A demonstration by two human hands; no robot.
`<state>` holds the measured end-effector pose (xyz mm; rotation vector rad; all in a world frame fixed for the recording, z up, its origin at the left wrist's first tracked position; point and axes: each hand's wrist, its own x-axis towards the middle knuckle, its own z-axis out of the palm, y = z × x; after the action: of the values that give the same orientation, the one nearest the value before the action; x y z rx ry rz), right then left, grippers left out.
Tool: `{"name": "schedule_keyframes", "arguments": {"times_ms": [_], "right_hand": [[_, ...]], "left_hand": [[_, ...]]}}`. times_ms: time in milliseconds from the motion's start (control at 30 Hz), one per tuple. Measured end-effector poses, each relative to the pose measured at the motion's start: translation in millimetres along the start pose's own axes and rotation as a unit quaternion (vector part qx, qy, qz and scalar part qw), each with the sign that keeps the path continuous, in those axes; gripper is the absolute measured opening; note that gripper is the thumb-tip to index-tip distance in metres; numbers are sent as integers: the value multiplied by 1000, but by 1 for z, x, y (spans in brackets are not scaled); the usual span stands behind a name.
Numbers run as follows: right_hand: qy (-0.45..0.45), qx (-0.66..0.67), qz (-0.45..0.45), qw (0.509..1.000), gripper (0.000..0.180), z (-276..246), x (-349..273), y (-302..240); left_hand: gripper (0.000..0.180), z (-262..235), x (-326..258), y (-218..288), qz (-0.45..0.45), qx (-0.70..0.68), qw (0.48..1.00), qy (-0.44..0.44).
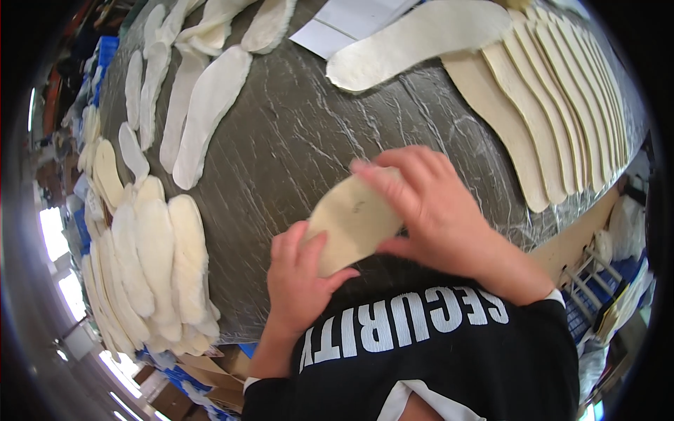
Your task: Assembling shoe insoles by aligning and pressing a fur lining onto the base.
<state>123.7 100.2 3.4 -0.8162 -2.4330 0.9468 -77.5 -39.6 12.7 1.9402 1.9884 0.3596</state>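
A beige insole (354, 221) with a small dark mark on its smooth face is held between my two hands, close to my body. My left hand (302, 274) grips its lower left edge, thumb lying apart near the bottom. Around the other end wraps my right hand (435, 210), slightly blurred, fingers over the top edge and thumb below, so that end is hidden. Right of my hands lies an overlapping fan of beige insoles (498, 119). Across its far end rests a white fleecy insole (414, 42).
Dark plastic film covers the table (281, 140). A thick pile of cream fleecy insoles (158, 259) lies at the left edge. Several white insoles (214, 105) are scattered at the far left, and white paper (344, 24) lies at the back. A metal rack (597, 274) stands beyond the right edge.
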Motion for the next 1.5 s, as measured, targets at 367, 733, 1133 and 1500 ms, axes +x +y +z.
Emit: {"name": "schedule_keyframes", "arguments": {"times_ms": [367,733,1133,1500], "right_hand": [[-143,-67,-1,987,97,2,-14,-7],[-153,-87,30,984,99,3,-18,-6],[-172,-20,-128,976,81,42,3,-23],[-122,-33,-130,983,63,54,0,-32]], "left_hand": [[47,-21,-4,-18,-97,-214,972,-17],[14,-15,-10,-34,-179,-288,940,-25],[7,-17,-4,-30,-170,-309,936,-1],[17,2,-37,-61,-289,-457,841,11]]}}
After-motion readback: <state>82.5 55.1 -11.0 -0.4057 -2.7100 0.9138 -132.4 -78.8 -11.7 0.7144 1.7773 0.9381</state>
